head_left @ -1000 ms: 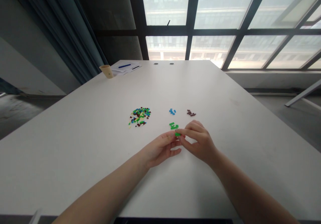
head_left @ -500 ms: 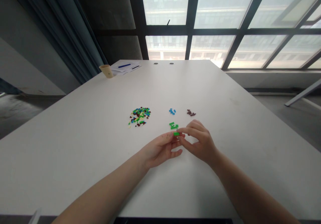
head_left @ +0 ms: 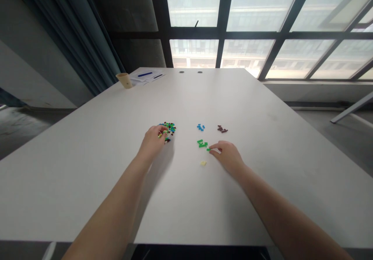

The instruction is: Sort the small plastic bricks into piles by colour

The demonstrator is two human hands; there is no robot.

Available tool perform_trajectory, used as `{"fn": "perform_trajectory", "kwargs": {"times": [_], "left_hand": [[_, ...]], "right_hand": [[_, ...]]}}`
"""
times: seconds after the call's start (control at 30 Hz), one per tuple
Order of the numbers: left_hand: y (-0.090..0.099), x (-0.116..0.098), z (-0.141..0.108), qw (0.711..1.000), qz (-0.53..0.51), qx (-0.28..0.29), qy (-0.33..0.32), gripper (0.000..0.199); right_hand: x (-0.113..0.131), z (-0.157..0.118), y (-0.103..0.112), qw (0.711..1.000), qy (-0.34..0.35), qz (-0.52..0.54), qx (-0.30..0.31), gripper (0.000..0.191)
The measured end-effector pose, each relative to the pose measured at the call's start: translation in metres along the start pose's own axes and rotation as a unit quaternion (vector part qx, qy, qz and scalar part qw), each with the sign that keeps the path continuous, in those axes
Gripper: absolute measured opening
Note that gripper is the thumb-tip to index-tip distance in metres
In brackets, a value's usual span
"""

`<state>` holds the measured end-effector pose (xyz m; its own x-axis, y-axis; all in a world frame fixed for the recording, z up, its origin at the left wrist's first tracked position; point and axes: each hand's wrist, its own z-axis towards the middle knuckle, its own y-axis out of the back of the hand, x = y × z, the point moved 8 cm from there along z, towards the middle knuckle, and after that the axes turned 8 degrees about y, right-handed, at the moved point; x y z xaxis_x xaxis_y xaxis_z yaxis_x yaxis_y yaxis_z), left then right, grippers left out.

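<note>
My left hand [head_left: 153, 140] reaches over the mixed pile of small building bricks [head_left: 171, 129], its thumb and fingers apart at the near left side; it covers part of the pile. Between the thumb and fingertips of my right hand [head_left: 229, 154] is a small green brick [head_left: 208, 149], held low at the table. Just beyond it lies a small group of green bricks [head_left: 201, 144]. Pale yellow bricks [head_left: 203, 163] lie closer to me, left of my right hand.
Blue bricks [head_left: 201, 127] and dark brown bricks [head_left: 222, 129] form two small groups farther back on the white table [head_left: 247, 104]. A tan paper cup [head_left: 124, 81] stands at the far left edge, beside papers with a blue pen [head_left: 145, 74].
My left hand has let go of the green brick and moved left to the mixed pile. My right hand has the brick near the green group. The pale yellow bricks have come into view.
</note>
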<state>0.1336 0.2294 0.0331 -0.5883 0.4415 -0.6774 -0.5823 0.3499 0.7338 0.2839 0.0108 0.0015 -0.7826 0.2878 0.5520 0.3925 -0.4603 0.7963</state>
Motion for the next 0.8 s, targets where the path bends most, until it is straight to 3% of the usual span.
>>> {"fn": "perform_trajectory", "kwargs": {"times": [0.1,0.27,0.8], "left_hand": [[-0.012,0.007,0.001,0.986,0.163,0.01,-0.024,0.024],[-0.03,0.008,-0.004,0.964,0.25,0.056,-0.063,0.027],[-0.035,0.007,0.0,0.967,0.236,0.049,-0.077,0.022]], "right_hand": [[0.001,0.003,-0.007,1.0,0.0,0.0,-0.003,0.014],[0.001,0.007,-0.006,0.998,-0.042,-0.034,-0.03,0.016],[0.006,0.001,0.024,0.998,-0.007,0.006,-0.066,0.02]]}}
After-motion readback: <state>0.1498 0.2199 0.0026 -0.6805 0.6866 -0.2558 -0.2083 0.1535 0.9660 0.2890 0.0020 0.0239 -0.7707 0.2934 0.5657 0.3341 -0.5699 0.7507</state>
